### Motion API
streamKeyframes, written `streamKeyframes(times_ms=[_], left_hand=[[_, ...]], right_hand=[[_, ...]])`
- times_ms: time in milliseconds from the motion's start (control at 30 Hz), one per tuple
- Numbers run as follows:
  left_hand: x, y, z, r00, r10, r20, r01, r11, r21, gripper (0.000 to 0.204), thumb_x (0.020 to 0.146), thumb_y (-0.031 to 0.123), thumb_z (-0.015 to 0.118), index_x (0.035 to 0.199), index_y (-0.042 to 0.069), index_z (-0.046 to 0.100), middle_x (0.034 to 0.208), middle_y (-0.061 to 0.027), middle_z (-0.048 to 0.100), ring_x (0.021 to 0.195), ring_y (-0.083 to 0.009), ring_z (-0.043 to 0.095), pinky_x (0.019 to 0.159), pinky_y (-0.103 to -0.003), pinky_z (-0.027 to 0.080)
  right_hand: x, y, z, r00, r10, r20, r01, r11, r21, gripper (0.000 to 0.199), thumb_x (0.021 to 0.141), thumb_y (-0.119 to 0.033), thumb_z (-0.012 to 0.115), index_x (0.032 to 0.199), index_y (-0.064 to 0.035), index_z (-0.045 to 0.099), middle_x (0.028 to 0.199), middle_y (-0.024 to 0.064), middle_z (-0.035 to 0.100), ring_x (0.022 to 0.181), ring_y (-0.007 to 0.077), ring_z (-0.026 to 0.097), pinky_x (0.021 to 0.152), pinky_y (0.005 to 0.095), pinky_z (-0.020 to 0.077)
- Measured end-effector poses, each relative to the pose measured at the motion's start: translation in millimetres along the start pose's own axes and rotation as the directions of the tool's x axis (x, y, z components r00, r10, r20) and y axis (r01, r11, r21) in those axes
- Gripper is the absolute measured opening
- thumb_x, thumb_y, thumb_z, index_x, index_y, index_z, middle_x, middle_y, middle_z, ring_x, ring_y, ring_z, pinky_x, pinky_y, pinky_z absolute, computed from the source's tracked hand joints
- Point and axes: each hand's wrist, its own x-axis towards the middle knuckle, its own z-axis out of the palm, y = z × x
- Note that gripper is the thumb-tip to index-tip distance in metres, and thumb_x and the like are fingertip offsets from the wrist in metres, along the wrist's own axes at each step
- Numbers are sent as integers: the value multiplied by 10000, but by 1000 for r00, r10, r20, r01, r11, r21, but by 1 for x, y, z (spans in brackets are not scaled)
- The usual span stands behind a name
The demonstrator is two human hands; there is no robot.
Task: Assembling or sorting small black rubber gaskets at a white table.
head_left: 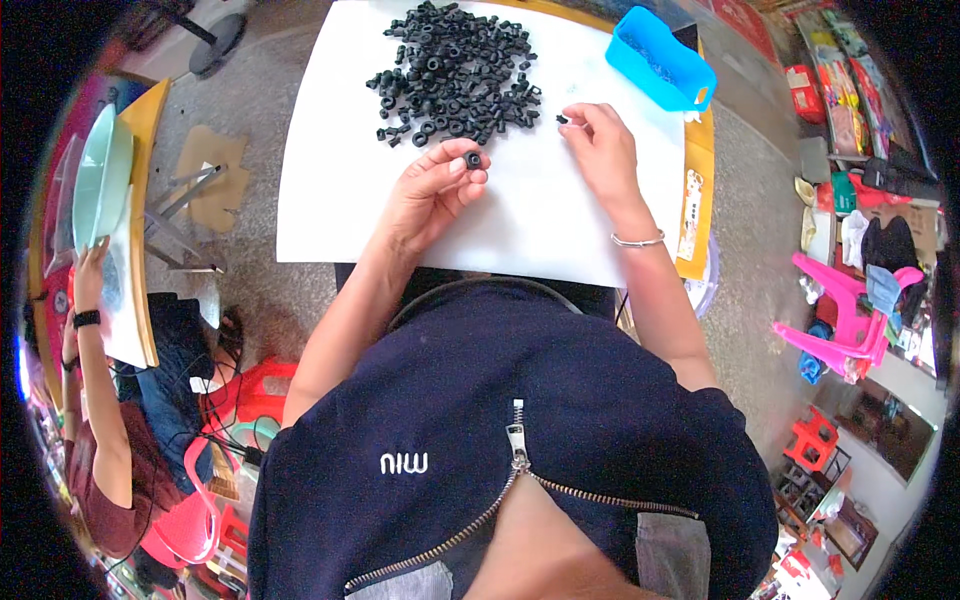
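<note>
A heap of several small black rubber rings [457, 72] lies on the far part of a white table top [330, 190]. My left hand [430, 195] holds one black ring [472, 159] between thumb and fingertips, just in front of the heap. My right hand [603, 150] rests on the white surface to the right of the heap and pinches a small black piece [562, 119] at its fingertips. A thin silver bangle [637, 240] sits on my right wrist.
A blue plastic tray [660, 58] stands at the table's far right corner. Another person [95, 400] sits at a second table to my left. Pink plastic stools [840, 310] and cluttered goods line the right side. A red stool [255, 390] stands lower left.
</note>
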Motion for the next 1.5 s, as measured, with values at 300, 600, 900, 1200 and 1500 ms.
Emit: streamKeyframes(times_ms=[300, 600, 900, 1200, 1500], left_hand=[[-4, 0, 10, 995, -10, -96, 23, 989, 143, 295, 861, 130, 628, 1119, 19, 541, 1007, -117, 608, 852, -153, 624, 759, -248, 549], [-2, -2, 14, 989, -19, -144, 40, 988, 149, 240, 881, 76, 587, 1100, -19, 565, 890, -100, 650, 752, -148, 652, 705, -242, 560], [-3, -4, 15, 989, -8, -147, 33, 986, 166, 225, 885, 74, 582, 1087, -25, 565, 923, -107, 646, 758, -145, 646, 712, -248, 558], [-5, -3, 22, 985, 9, -171, 29, 976, 216, 227, 889, 80, 581, 1090, -24, 557, 929, -110, 648, 758, -150, 647, 708, -248, 556], [-7, -2, 30, 979, 24, -204, 33, 963, 269, 252, 886, 104, 582, 1101, -25, 550, 872, -91, 633, 746, -154, 631, 699, -245, 534]], right_hand=[[-13, -46, -6, 965, 157, 211, -233, 882, 410, 102, 827, -62, 636, 914, -8, 642, 862, 33, 651, 780, 80, 589, 692, 213, 470], [-29, -88, 3, 984, -132, 119, 51, 852, 521, 160, 796, 10, 646, 945, -38, 680, 878, 55, 643, 771, 116, 595, 680, 234, 481], [-33, -85, 4, 991, -24, 128, -51, 835, 548, 141, 795, -11, 646, 934, -25, 663, 878, 83, 664, 776, 141, 630, 693, 246, 499], [-34, -84, -1, 989, -112, 98, 50, 871, 489, 133, 798, -6, 638, 929, -25, 652, 856, 77, 652, 745, 141, 619, 654, 248, 493], [-33, -88, -6, 982, -184, 48, 144, 882, 449, 122, 799, 16, 627, 912, -24, 647, 852, 80, 632, 724, 146, 611, 626, 252, 490]])
